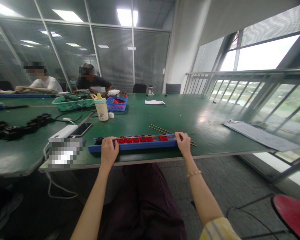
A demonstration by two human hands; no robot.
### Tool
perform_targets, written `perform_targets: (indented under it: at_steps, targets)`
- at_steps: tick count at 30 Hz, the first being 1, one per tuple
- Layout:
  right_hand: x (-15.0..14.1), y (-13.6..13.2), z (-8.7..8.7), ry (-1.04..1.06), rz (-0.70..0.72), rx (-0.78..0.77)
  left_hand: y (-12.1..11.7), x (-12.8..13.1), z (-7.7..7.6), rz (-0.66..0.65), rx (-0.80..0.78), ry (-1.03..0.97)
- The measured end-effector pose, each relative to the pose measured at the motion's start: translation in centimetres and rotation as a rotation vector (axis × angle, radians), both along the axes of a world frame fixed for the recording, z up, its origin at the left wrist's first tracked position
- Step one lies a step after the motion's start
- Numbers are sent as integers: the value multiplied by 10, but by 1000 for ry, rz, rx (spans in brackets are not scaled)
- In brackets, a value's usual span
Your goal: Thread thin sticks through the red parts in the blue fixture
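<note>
Below the right fingers (182,138), just past the wrist, sits a thin bracelet (194,173) of small pale-gold beads. Farther down that arm, a sleeve (218,230) shows a pale yellow check. Below the left fingers (107,143), the left arm (95,206) is bare. Between the arms hangs a dark plum garment (142,203) in soft folds.

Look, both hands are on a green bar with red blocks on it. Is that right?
The colour is wrong: the bar is blue, not green, as the head view shows. The rest is right: the left hand and the right hand are both on it, and the red blocks are on it.
</note>
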State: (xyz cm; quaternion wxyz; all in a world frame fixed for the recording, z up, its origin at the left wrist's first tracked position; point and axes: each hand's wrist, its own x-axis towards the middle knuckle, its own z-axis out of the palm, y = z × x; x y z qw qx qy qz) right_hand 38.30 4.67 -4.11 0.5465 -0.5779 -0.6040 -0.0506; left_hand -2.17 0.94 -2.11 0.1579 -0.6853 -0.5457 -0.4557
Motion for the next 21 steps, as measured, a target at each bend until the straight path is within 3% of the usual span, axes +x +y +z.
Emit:
perform_targets:
  at_steps: [21]
  targets:
    - [2,2,-3,0,25,17,-1,0,1,-5,-29,-11]
